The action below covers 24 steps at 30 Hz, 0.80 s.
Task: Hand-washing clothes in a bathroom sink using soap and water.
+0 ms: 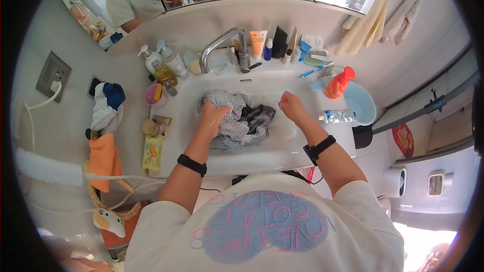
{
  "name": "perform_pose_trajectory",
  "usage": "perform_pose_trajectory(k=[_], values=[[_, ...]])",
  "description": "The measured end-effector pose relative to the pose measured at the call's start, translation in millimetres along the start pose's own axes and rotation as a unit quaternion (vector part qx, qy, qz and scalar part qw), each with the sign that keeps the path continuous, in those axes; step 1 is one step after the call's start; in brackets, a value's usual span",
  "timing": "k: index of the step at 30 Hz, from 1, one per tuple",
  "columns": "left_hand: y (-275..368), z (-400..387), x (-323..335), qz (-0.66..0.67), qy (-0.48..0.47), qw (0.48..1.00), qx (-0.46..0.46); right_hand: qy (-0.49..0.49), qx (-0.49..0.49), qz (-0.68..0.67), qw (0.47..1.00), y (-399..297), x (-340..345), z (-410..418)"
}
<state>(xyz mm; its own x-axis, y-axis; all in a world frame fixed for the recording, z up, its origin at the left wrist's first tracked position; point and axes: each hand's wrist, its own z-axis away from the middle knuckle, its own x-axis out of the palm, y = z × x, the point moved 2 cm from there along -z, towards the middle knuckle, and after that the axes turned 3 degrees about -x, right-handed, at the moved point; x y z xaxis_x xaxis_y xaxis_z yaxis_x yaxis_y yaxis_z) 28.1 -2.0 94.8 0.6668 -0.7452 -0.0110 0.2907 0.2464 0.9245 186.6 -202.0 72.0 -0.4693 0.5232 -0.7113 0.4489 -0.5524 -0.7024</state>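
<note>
Grey-and-white checked cloth, looking wet, lies bunched in the white washbasin, with a darker checked part at its right. My left hand is on the cloth's left side, its thumb and fingers closed around a fold. To the right of the heap, my right hand is curled into a loose fist above the basin, apart from the cloth; whether something small is inside it cannot be seen. Behind the cloth a chrome faucet arches over the basin. No water stream shows from its spout.
Pump bottles and a pink cup line the left rim. A red bottle, a toothbrush, a toothpaste tube and a light-blue basin are at the right. Yellow wipes lie front left.
</note>
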Motion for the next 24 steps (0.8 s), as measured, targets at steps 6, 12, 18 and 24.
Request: perform_pose_trajectory(k=[6, 12, 18, 24], values=[[22, 23, 18, 0.207, -0.077, 0.975, -0.02, -0.1, 0.007, -0.207, 0.973, -30, 7, 15], [48, 44, 20, -0.079, -0.045, 0.994, 0.064, -0.158, -0.194, -0.162, 0.955, -79, -2, 18], [124, 90, 24, 0.037, -0.24, 0.957, 0.16, -0.25, -0.296, -0.181, 0.904, -119, 3, -7], [141, 109, -2, 0.077, -0.244, 0.95, 0.177, -0.395, -0.179, -0.214, 0.875, -150, -26, -2]])
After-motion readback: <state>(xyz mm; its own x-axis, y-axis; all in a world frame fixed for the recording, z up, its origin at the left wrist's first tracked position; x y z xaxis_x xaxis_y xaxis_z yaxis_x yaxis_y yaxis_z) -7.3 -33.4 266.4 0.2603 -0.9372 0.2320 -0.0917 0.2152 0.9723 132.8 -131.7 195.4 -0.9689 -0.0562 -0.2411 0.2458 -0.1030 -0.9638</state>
